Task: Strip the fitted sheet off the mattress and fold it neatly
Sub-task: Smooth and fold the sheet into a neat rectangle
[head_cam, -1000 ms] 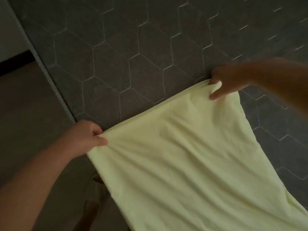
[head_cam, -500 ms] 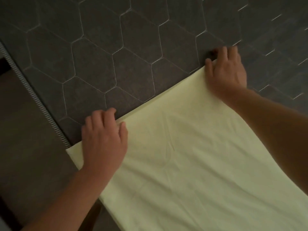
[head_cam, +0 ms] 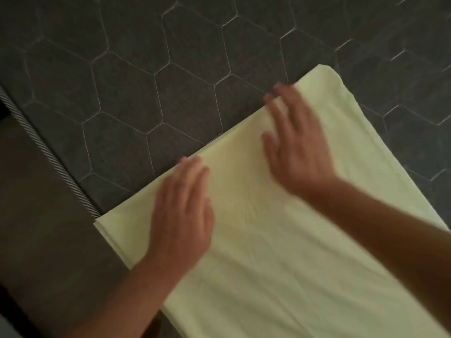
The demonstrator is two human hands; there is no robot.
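The pale yellow fitted sheet lies folded flat as a long strip on the dark grey mattress, which is quilted in hexagons. Its near left corner hangs slightly over the mattress edge. My left hand lies palm down on the sheet near its far fold edge, fingers straight. My right hand also presses flat on the sheet further right along that edge, fingers spread and blurred by motion. Neither hand grips the cloth.
The mattress edge has a striped piping cord running diagonally at the left. Beyond it lies dim brown floor. Bare mattress surface extends above and to the right of the sheet.
Both hands let go of the sheet's corners a second ago and laid it down. Since then they have slid inward along the far edge, toward each other, smoothing the cloth.
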